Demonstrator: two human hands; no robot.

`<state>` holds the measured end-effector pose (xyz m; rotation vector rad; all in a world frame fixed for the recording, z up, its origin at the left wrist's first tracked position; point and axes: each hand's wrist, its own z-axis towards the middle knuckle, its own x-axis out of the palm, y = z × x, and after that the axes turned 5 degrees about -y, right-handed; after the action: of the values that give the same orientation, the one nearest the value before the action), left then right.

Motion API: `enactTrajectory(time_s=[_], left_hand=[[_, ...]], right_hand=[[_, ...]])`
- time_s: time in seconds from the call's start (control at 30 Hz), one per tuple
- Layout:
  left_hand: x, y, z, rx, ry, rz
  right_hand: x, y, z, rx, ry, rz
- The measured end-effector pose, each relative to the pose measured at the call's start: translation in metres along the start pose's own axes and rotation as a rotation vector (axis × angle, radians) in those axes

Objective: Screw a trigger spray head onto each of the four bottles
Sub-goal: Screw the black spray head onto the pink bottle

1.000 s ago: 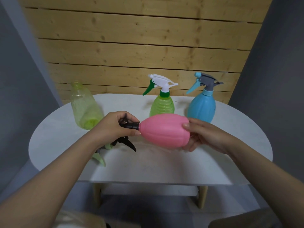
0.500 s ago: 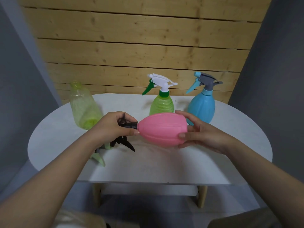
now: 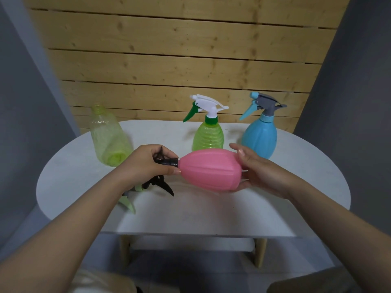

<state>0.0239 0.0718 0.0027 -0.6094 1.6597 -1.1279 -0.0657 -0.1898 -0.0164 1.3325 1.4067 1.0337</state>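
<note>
The third of the four fittings appears to be in hand. A pink ribbed plastic bottle [image 3: 209, 169] is held on its side above the white oval worktop [image 3: 296, 178], its neck pointing to the person's left. At that neck a black trigger spray head [image 3: 167, 161] is gripped by the left hand [image 3: 146, 166], whose fingers are curled round its collar; the trigger part is seen hanging below the hand. The base of the pink bottle is cradled by the right hand [image 3: 256, 172], with the thumb laid over the top and the fingers underneath in a loose hold. How far the collar has been threaded cannot be told. At the back of the worktop a green ribbed bottle with a white and green spray head [image 3: 208, 132] and a blue bottle with a grey and blue spray head [image 3: 261, 132] stand upright and already capped. At the far left a pale yellow-green translucent bottle [image 3: 108, 138] stands with its neck bare, and a pale green spray head [image 3: 129, 205], probably meant for it, lies on the worktop partly hidden under the left forearm. The next move is judged to call for the bottle to be regripped and turned against the held collar until it seats, with the threads kept square so that cross-threading is avoided.
</note>
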Motion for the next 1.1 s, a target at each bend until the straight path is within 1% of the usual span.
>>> enactTrajectory(time_s=[0.07, 0.13, 0.2, 0.3, 0.37, 0.47, 0.53, 0.6, 0.73, 0.83, 0.9, 1.0, 1.03, 1.1], left_hand=[[-0.0012, 0.0006, -0.0004, -0.011, -0.003, -0.007], [-0.0025, 0.0012, -0.0004, 0.003, 0.002, 0.004], [-0.0032, 0.0009, -0.001, 0.031, 0.01, 0.003], [-0.0035, -0.0004, -0.0018, 0.052, 0.015, -0.004], [-0.0027, -0.0007, -0.0014, 0.039, 0.01, -0.005], [-0.0011, -0.0005, -0.0011, 0.0, 0.025, -0.04], [-0.0006, -0.0014, -0.0014, -0.017, 0.027, -0.064], [-0.0008, -0.0017, -0.0012, -0.024, 0.023, -0.081], [-0.002, -0.0019, -0.0019, 0.003, 0.014, -0.08], [-0.0019, -0.0026, -0.0022, 0.025, 0.024, -0.059], [-0.0011, -0.0018, -0.0011, 0.014, 0.023, -0.065], [0.0004, -0.0009, -0.0003, -0.012, 0.012, -0.11], [0.0007, -0.0006, 0.0002, -0.014, 0.005, -0.119], [0.0004, -0.0002, 0.0016, -0.002, -0.005, -0.124]], right_hand=[[-0.0033, 0.0015, -0.0006, 0.001, 0.059, 0.027], [-0.0052, 0.0028, -0.0015, -0.017, 0.084, -0.011], [-0.0031, 0.0038, -0.0021, -0.003, 0.049, -0.092], [0.0002, 0.0011, -0.0024, 0.102, 0.02, -0.156], [0.0006, -0.0011, -0.0012, 0.127, 0.062, -0.09], [0.0018, 0.0016, 0.0002, 0.105, 0.058, 0.157], [-0.0027, 0.0011, 0.0028, 0.075, 0.083, 0.257], [-0.0048, 0.001, 0.0026, 0.038, 0.12, 0.225], [-0.0035, 0.0041, 0.0011, 0.009, 0.003, 0.046], [-0.0015, 0.0011, 0.0015, 0.081, 0.015, -0.08], [-0.0004, -0.0003, 0.0009, 0.09, 0.045, -0.043], [-0.0033, 0.0008, 0.0021, 0.034, 0.071, 0.174], [-0.0046, 0.0013, 0.003, 0.008, 0.069, 0.194], [-0.006, 0.0021, 0.0032, -0.044, 0.054, 0.122]])
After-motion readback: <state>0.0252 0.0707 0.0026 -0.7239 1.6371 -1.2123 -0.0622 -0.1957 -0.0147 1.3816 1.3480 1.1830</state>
